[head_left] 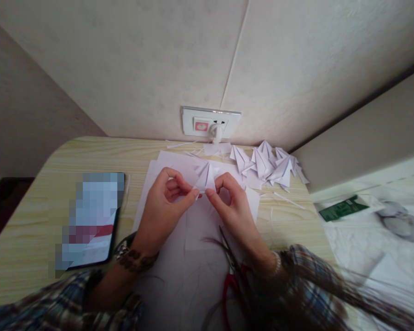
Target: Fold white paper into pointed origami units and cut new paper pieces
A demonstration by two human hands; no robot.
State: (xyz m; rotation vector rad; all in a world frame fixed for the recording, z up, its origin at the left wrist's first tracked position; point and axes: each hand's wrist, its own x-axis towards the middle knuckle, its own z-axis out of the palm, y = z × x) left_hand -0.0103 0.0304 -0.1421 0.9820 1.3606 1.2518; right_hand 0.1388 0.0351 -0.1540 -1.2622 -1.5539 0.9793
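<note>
Between my two hands is a small piece of folded white paper (206, 177), pointed at the top with creases running down it. My left hand (169, 197) pinches its lower left corner between thumb and forefinger. At the lower right corner, the thumb and forefinger of my right hand (231, 200) pinch it too. Beneath both hands lie white paper sheets (193, 234). A pair of scissors with red handles (230, 280) rests on the sheets below my right hand, partly hidden by shadow and hair.
Several folded white paper pieces (262, 163) are heaped at the back right. Paper strips (182, 144) lie along the wall under a power socket (210, 123) with a plug in it. A tablet or phone (96, 220), its screen blurred, lies left on the wooden table (65, 161).
</note>
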